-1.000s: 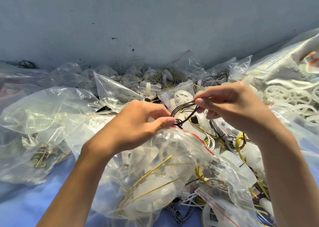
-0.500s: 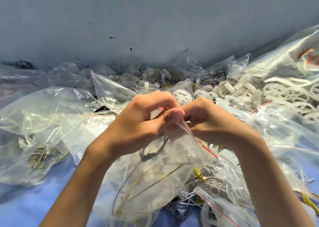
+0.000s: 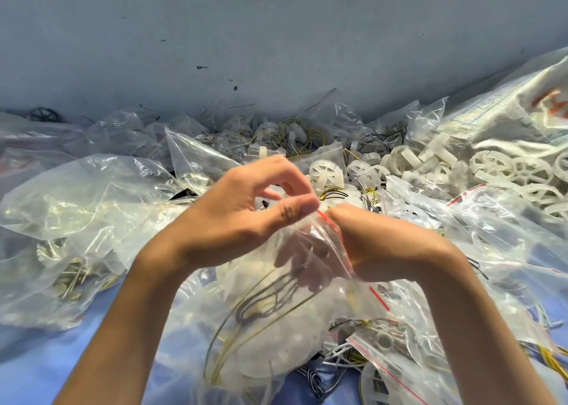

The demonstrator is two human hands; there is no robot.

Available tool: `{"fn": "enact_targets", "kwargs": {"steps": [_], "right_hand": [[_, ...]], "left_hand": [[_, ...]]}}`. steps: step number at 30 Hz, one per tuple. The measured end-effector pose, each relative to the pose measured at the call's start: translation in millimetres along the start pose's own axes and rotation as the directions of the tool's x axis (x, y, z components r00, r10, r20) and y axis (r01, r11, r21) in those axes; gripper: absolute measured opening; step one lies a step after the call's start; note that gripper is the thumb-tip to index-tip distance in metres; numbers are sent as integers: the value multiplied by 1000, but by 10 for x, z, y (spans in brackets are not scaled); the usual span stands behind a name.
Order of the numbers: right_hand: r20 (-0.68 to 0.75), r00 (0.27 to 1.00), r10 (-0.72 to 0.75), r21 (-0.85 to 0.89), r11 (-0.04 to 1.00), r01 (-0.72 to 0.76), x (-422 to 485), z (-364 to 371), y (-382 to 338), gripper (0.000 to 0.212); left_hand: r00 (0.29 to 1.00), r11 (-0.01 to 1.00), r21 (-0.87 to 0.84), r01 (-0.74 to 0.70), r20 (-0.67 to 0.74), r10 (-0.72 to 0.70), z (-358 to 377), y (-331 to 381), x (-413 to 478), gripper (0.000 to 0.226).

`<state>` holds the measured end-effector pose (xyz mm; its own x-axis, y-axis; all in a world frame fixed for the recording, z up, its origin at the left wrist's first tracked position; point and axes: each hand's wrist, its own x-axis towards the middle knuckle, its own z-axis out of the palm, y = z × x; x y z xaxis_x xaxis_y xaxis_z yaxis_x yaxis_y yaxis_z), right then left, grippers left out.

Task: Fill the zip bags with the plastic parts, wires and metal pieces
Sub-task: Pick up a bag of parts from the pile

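Both hands meet at centre on one zip bag. Left hand: thumb and forefinger pinch the bag's top edge, other fingers arched above. Right hand: curled, gripping the mouth along the red strip; fingertips show through the plastic. The bag hangs below the hands over the blue surface, holding wires and white parts. Other bags are heaped around. Loose white wheels lie far right.
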<state>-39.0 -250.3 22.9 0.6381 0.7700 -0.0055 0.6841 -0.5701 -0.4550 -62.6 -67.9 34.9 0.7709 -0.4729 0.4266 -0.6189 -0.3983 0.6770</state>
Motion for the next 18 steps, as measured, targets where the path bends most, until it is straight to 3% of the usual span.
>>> {"fn": "enact_targets", "kwargs": {"steps": [2,4,7,10,14,18], "right_hand": [[-87,996,-24,44,999,28,9,-3,-19,5],[-116,992,-43,107,993,56,20,0,-55,11],[17,995,-102,167,981,97,31,35,-151,12],[135,985,-103,73,993,94,45,95,-191,16],[17,999,51,-114,992,-49,24,36,-95,14],[-12,999,46,-97,994,-47,-18,-11,-148,12]], "left_hand": [[996,997,70,37,80,-42,19,-47,1,28],[996,994,103,35,78,-43,43,-56,7,26],[1000,996,85,11,13,-12,38,-34,18,11],[1000,995,94,-12,-8,13,11,-34,7,7],[997,995,96,-35,-69,42,3,-32,2,6],[989,993,99,-62,-129,74,46,-28,27,9]]}}
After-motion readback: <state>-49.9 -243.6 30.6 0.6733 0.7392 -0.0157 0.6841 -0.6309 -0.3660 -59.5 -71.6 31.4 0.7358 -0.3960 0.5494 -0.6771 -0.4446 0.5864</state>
